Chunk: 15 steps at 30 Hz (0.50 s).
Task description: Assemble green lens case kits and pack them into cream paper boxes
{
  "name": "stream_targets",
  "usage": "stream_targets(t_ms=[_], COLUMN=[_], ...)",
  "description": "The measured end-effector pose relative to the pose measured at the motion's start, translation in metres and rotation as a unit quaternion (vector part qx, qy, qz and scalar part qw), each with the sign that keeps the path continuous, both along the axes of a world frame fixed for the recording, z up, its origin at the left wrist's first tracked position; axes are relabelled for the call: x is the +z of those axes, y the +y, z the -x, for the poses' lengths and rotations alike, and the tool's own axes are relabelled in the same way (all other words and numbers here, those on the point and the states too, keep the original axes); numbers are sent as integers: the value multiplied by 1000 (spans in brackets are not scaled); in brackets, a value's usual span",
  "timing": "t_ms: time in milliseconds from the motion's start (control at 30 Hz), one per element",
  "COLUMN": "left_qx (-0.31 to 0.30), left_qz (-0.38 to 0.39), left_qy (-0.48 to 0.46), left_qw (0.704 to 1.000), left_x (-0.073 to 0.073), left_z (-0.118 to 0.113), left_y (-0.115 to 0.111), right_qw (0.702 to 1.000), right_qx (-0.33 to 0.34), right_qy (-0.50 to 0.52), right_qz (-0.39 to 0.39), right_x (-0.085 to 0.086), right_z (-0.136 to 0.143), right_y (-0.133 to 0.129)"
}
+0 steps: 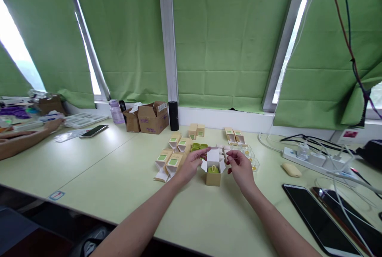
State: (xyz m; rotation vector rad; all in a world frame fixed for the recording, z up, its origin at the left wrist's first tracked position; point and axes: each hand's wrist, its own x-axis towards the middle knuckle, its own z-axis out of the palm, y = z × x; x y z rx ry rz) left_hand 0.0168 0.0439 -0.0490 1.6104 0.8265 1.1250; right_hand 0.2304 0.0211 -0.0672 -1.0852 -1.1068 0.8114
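A small cardboard box [213, 180] stands upright on the table in front of me, its white lid flap [213, 155] raised and side flaps spread. Inside sits a green item [213, 169] with a pale yellow loop on top. My left hand [192, 165] is at the box's left side, fingers closed at the edge of the lid flap. My right hand [240, 167] is just right of the box, fingers bent, thumb and forefinger slightly apart, nothing visible between them. Behind the hands are several green pieces [199, 146] and clear plastic pieces [254, 164], partly hidden.
Several opened cardboard boxes [163, 160] lie left of my left hand. Two closed boxes [192, 130] stand farther back. Phones [313, 213] and a power strip [319, 160] with cables are at right. Another person's arm [26, 141] rests at far left.
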Motion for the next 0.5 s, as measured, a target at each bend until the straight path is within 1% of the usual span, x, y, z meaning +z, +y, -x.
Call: stream_targets(t_ms=[200,367,500], left_qx=[-9,-22,-22], left_qz=[11,-5,-13], left_qy=[-32,-40,-36], left_qw=[999,999,999], left_x=[3,5,3], left_z=[-3,-7,-9], left_y=[-1,-5,-7], right_qw=[999,999,998], right_qx=[19,26,37], right_qy=[26,31,35], right_qz=[19,31,37], right_x=[0,0,0], right_z=[6,7,7], right_y=[-1,-1,-1])
